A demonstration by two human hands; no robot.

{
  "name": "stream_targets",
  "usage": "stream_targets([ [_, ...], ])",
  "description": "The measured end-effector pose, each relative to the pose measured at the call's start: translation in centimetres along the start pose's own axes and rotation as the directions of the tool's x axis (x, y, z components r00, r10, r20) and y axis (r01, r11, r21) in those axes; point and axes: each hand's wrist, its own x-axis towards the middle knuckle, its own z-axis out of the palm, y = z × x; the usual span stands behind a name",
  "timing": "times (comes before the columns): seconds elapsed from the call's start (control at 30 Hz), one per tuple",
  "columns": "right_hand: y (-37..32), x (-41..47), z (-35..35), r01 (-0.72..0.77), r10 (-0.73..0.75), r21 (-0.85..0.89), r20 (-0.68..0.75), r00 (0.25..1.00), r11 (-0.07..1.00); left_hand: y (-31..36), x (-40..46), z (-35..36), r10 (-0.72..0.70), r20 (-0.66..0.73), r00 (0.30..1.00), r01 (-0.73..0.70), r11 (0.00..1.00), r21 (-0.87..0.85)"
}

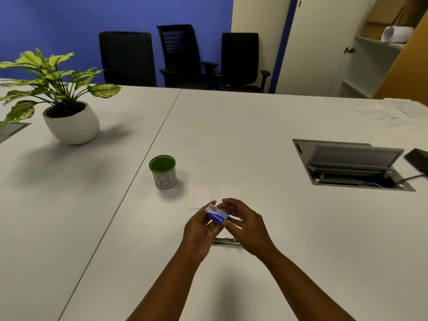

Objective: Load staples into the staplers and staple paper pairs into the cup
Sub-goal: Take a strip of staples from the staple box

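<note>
Two hands meet just nearer the camera than the green-rimmed cup (162, 171), which stands upright on the white surface (254, 126) with "B1" written on its side; its inside looks dark green and nothing shows in it from this angle. Left hand (201, 230) grips a small blue staple box (217, 214), its fingers (214, 228) curled under and around it, the box's end flap open toward the cup. Right hand (245, 224) is at the box's other end with fingers bent, but whether they pinch the box or only touch it cannot be told. Below the hands, a metallic stapler (225, 241) lies flat on the surface, mostly hidden. Between the hands and the cup lie two pale paper slips (201, 195), side by side. Far right of the cup, a cable well (352, 166) sits open in the surface, its lid tilted up, cables inside. Left of the cup stands a potted plant (69, 121).
</note>
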Motion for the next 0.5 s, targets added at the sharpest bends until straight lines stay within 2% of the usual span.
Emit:
stream_targets([
  [0.1, 0.3, -0.6, 0.5, -0.154, 0.166, 0.078, -0.185, 0.969, 0.985, 0.0, -0.4, 0.0, 0.024, -0.002, 1.000, -0.024, 0.997, -0.078],
  [0.13, 0.3, -0.6, 0.8, -0.221, 0.249, 0.152, -0.197, 0.948, 0.963, 0.0, -0.4, 0.1, 0.036, -0.003, 0.999, -0.037, 0.995, -0.092],
  [0.2, 0.1, -0.8, 1.3, -0.322, 0.384, 0.356, -0.119, 0.916, 0.877, 0.1, -0.6, 0.1, 0.052, 0.004, 0.999, -0.052, 0.994, -0.101],
  [0.27, -0.1, -0.8, 1.5, -0.346, 0.423, 0.431, -0.094, 0.901, 0.834, 0.1, -0.9, 0.0, 0.050, 0.029, 0.998, -0.047, 0.993, -0.106],
  [0.5, -0.3, -1.0, 1.1, -0.337, 0.444, 0.482, -0.125, 0.887, 0.809, 0.2, -1.1, -0.8, -0.041, 0.111, 0.993, 0.047, 0.997, -0.055],
])
